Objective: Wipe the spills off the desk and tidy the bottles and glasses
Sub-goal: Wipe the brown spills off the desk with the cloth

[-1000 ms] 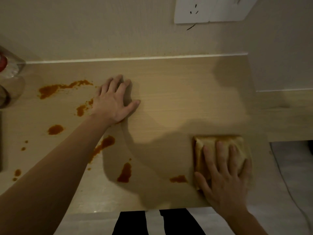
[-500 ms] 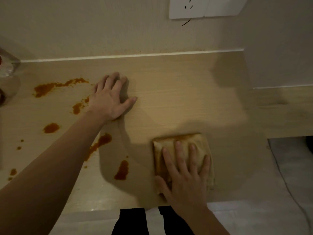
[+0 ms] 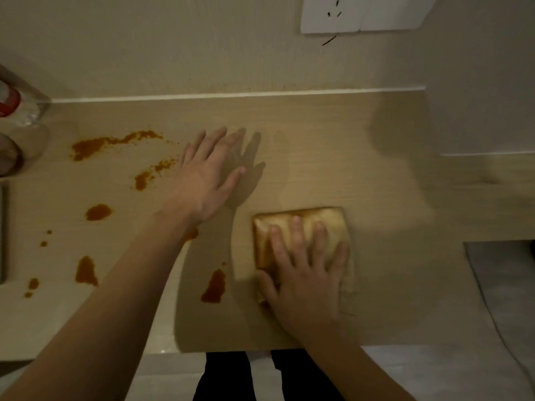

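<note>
Dim light falls on a pale wooden desk [image 3: 333, 146] set against a beige wall, a white socket plate [image 3: 359, 13] above it. Wiping is under way, with the tidying apparently not yet begun: a person's right hand [image 3: 307, 273] presses flat, fingers spread, on a folded tan cloth [image 3: 304, 227] near the desk's front edge, right of centre. Orange-brown spills [image 3: 115, 143] lie scattered across the left half; the nearest blot [image 3: 215, 286] sits just left of the cloth, apart from it. The left hand [image 3: 208, 178] lies open, palm down, fingers straight and loosely fanned on bare wood between the far stains and the cloth, apparently bracing the body. A red-labelled bottle [image 3: 11, 108] stands at the far left edge, mostly out of view, with what may be glassware blurred beside it. The next move likely calls for sliding the cloth left over that blot with steady downward pressure, then shifting the bracing hand clear.
</note>
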A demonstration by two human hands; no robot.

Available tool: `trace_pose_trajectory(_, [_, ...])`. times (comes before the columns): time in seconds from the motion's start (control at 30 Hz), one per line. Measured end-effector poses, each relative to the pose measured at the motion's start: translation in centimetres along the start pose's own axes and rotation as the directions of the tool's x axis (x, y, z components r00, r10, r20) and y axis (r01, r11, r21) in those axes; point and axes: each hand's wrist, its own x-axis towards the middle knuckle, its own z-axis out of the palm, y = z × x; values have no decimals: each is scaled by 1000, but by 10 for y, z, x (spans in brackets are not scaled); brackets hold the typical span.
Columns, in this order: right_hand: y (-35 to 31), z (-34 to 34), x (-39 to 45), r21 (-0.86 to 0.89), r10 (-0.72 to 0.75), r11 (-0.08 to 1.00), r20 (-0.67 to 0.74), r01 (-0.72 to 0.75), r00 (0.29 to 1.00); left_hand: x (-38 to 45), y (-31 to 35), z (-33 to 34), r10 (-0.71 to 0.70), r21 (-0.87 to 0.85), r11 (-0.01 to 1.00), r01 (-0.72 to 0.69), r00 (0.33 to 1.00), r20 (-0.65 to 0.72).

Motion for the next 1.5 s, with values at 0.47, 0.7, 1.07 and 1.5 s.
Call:
trace_pose_trajectory(0.47, [101, -29, 2, 194, 106, 978, -167, -73, 980, -101, 107, 86, -45, 105, 994, 36, 995, 85])
trace_pose_trajectory(0.7, [125, -34, 22, 92, 65, 994, -45, -61, 997, -101, 123, 104, -105, 165, 983, 85, 988, 116])
trace_pose_trajectory(1.07, [161, -31, 36, 69, 16, 997, 31, -18, 999, -95, 122, 119, -104, 259, 963, 80, 991, 81])
trace_pose_trajectory(1.5, [181, -33, 48, 60, 23, 998, 6, -23, 1000, -57, 115, 116, -48, 267, 963, 35, 998, 43])
